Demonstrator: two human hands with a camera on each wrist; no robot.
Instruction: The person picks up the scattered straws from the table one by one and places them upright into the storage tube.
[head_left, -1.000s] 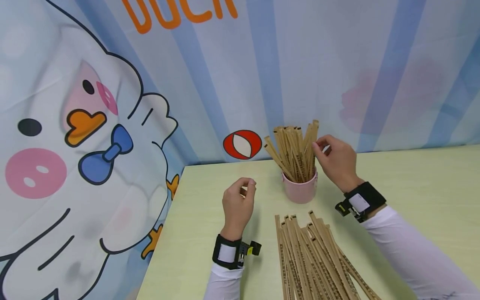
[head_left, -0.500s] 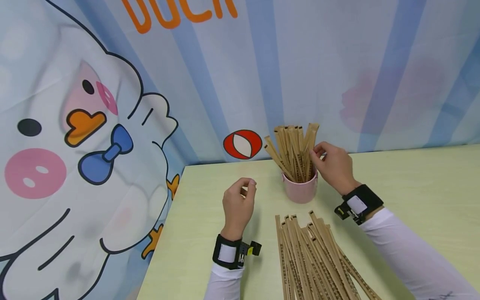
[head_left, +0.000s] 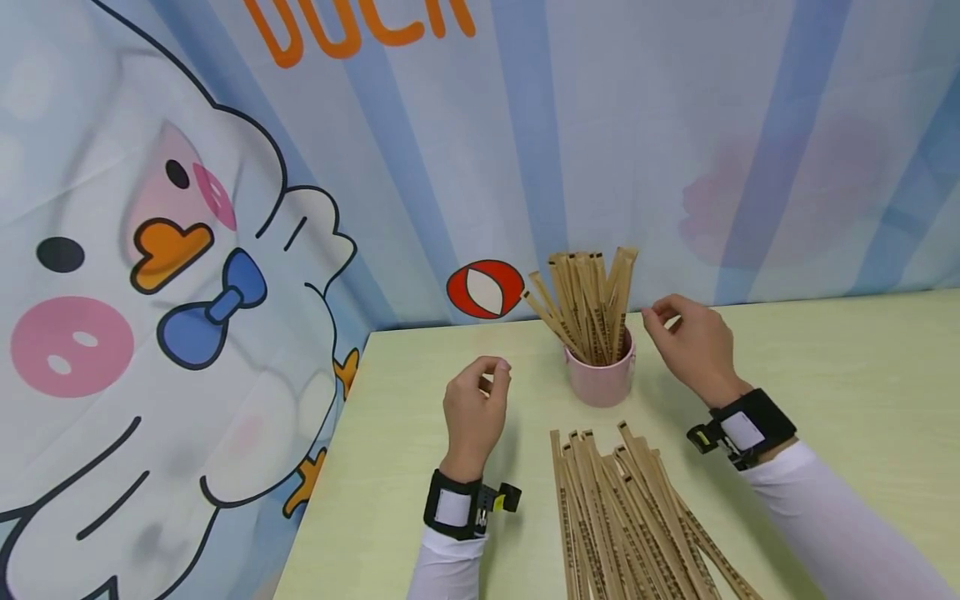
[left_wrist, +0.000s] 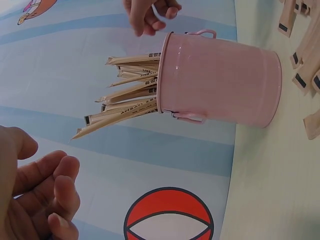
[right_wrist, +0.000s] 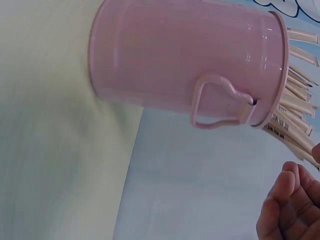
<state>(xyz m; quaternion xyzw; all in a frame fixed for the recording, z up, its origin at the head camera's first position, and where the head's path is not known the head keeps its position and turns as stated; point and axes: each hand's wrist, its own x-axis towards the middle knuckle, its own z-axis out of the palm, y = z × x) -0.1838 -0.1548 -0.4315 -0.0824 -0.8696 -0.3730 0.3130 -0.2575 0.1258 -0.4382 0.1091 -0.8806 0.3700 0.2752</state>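
Note:
A small pink bucket [head_left: 600, 385] with side handles stands upright near the back of the table. Slim sticks in brown printed paper wrappers [head_left: 592, 304] fan out of its top. Just to the bucket's right, my right hand [head_left: 692, 346] hovers with loosely bent fingers and nothing in them; the right wrist view shows its fingers [right_wrist: 282, 192] apart from the stick ends. In front and left of the bucket, my left hand [head_left: 475, 417] is raised with its fingers loosely curled, holding nothing. Nearer to me lies a loose pile of the same wrapped sticks [head_left: 637, 525].
The pale yellow table [head_left: 862, 375] runs back to a blue striped cloth backdrop [head_left: 637, 125] with a cartoon duck on the left. A red and white ball [head_left: 485, 289] is printed on the cloth beside the bucket.
My right hand moved down to the sticks in the bucket, then drew back to the right, away from them. A leftmost stick leans farther out. The left hand stays nearly still.

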